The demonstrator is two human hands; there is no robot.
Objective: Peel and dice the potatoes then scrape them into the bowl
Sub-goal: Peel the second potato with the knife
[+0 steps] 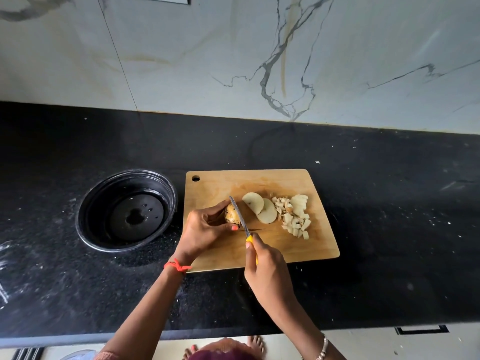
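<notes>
Left grip [203, 229] tight around the potato stub [230, 214], right grip [267, 268] tight around the knife [240, 216], blade against the stub.

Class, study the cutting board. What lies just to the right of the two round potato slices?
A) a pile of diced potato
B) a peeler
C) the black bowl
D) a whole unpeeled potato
A: the diced potato is heaped right beside the round slices on the cutting board, while the bowl stands off the board to its left.
</notes>
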